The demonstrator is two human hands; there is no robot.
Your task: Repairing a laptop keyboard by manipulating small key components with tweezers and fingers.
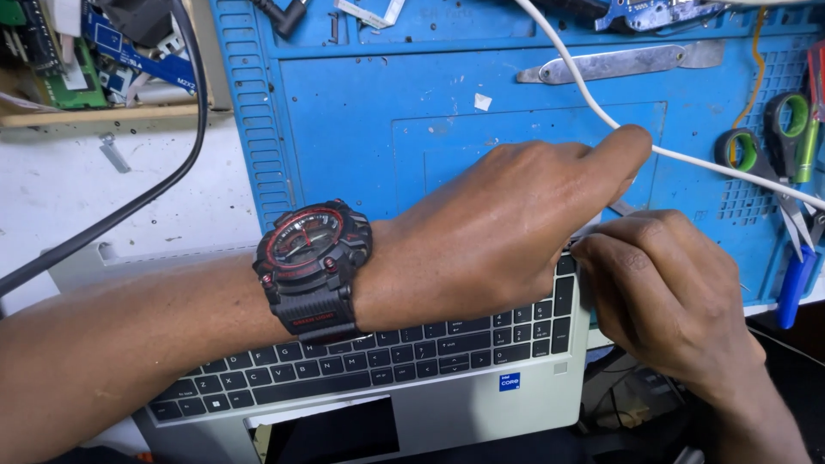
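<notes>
Left hand (507, 232): one, closed, fingertips pinched at the laptop's far right corner.
Right hand (666, 296): one, curled closed beside it; grip hidden.
Laptop base (481, 391): one, silver, on blue repair mat (361, 112).
White cable (593, 99): one.
Scissors (778, 142): one pair.

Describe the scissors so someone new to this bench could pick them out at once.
Start at the big blue work mat behind the silver laptop and follow it to its right edge. The scissors lie there, past the white cable. Their green-lined black finger loops set them apart from the blue-handled tool below.
</notes>
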